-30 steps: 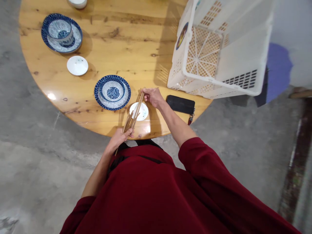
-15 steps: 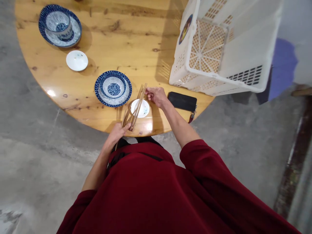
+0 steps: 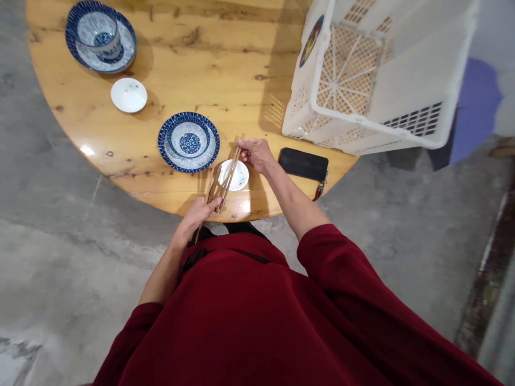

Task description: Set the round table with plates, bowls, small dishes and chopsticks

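Several wooden chopsticks [image 3: 230, 175] slant between my two hands, over a small white dish [image 3: 240, 176] near the table's front edge. My left hand [image 3: 200, 210] is closed on the lower part of the bundle, where some sticks fan out. Up at the other end, my right hand [image 3: 256, 154] pinches chopsticks between thumb and fingers. Left of the dish sits a blue-rimmed plate [image 3: 162, 143] with a blue-and-white bowl [image 3: 190, 142] on it. How many sticks each hand grips I cannot tell.
A white plastic crate [image 3: 314, 115] stands on the right of the round wooden table [image 3: 225, 64]. A black phone [image 3: 303, 164] with a strap lies before it. Far left are another white dish [image 3: 129, 95] and a plate [image 3: 74, 32] holding a bowl [image 3: 96, 35].
My right hand's fingers have closed onto the upper ends of the chopsticks. The sticks have shifted slightly between my hands. The whole view has moved a little.
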`<state>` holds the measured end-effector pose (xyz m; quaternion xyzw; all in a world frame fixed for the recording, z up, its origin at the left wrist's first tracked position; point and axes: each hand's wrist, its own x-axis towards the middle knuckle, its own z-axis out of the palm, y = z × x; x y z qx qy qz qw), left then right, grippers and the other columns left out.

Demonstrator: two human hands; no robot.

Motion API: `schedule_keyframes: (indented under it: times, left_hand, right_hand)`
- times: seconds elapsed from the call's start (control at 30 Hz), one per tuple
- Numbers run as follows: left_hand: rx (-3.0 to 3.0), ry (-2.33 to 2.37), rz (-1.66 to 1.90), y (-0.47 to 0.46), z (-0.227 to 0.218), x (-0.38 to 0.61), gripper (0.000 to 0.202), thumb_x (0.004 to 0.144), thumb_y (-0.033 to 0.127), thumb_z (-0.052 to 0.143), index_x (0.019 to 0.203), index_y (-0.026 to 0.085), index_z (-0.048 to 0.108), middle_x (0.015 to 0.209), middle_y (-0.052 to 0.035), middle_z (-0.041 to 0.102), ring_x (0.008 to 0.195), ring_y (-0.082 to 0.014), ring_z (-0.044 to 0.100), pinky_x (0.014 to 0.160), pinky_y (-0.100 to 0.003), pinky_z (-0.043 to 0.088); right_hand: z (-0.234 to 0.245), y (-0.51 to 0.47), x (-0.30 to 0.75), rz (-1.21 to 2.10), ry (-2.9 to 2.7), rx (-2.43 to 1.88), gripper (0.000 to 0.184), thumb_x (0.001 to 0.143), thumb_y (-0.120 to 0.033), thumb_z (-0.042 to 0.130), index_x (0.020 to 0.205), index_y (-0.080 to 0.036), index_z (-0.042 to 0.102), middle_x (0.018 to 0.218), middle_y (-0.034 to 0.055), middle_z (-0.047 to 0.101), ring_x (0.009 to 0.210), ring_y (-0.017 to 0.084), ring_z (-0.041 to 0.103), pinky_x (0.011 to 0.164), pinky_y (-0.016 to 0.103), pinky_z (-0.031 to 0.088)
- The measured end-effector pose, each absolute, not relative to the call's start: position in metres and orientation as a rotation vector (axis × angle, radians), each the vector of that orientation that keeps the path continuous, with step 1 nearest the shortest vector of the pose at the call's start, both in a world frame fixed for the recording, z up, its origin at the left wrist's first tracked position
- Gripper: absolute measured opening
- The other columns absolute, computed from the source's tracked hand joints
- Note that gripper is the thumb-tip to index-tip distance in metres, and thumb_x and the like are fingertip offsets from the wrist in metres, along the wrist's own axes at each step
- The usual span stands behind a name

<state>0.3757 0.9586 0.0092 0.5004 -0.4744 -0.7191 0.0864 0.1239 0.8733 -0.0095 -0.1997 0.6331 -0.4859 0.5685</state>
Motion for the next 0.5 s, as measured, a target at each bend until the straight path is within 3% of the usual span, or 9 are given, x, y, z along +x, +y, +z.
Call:
schedule_keyframes:
  times: [0.5]
  left_hand:
    - [1.428, -1.325, -2.215, 0.9521, 0.0084, 0.3664, 0.028, 0.089, 0.039, 0.067, 0.086, 0.013, 0.075, 0.075, -0.0064, 0.073, 0.051, -0.0086, 0.044, 0.051, -0.024, 0.033]
  right_hand:
    - [-0.0103, 0.8689, 0.1230, -1.138, 1.522, -0.438, 0.034, 0.081, -0.027, 0.088, 0.066, -0.018, 0.058, 0.055, -0.0064, 0.056, 0.047, 0.005, 0.053, 0.045, 0.014, 0.046]
